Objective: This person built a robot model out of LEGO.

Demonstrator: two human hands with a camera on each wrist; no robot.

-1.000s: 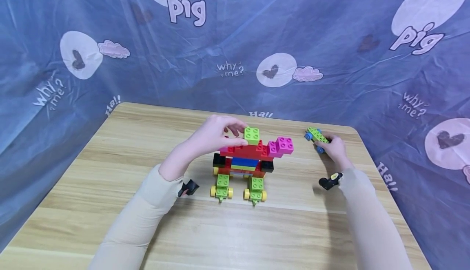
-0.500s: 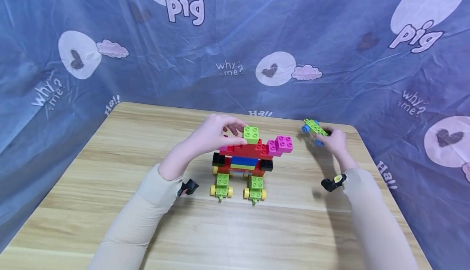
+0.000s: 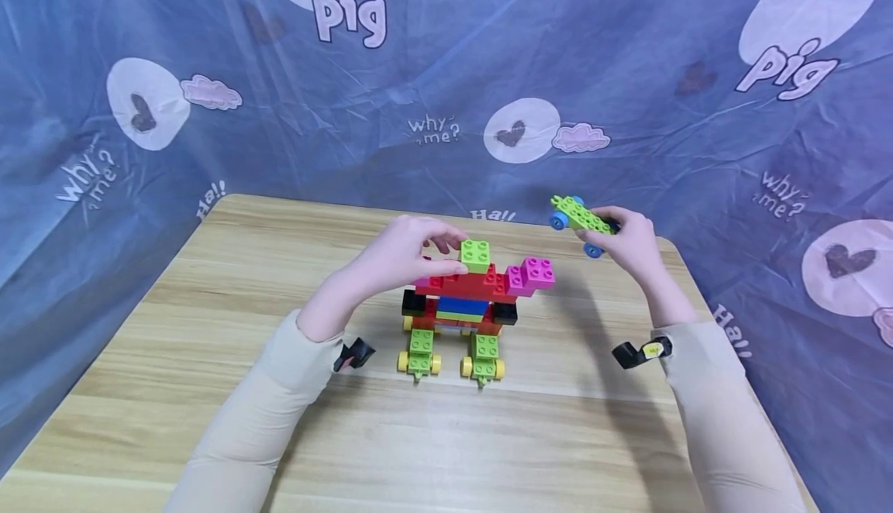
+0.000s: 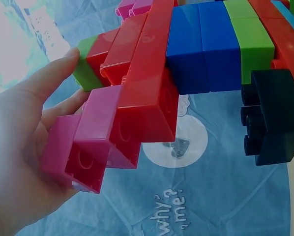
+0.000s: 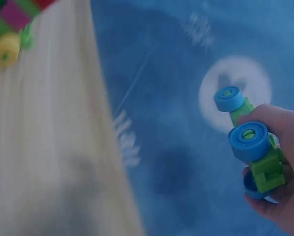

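Observation:
A figure built of toy bricks stands mid-table on green wheeled bases with yellow wheels. Its body is red and blue, with black bricks at the sides and pink arms. My left hand pinches the lime-green brick on top between thumb and fingers. In the left wrist view this thumb touches the green brick, and the pink bricks lie close to the palm. Above the table's back right, my right hand grips a green toy car base with blue wheels.
The wooden table reaches back to a blue patterned cloth that hangs behind and along the sides. Black wrist cameras sit at both sleeves.
My right hand has lifted the green car base off the table and brought it up and to the left. The left hand stays at the top brick.

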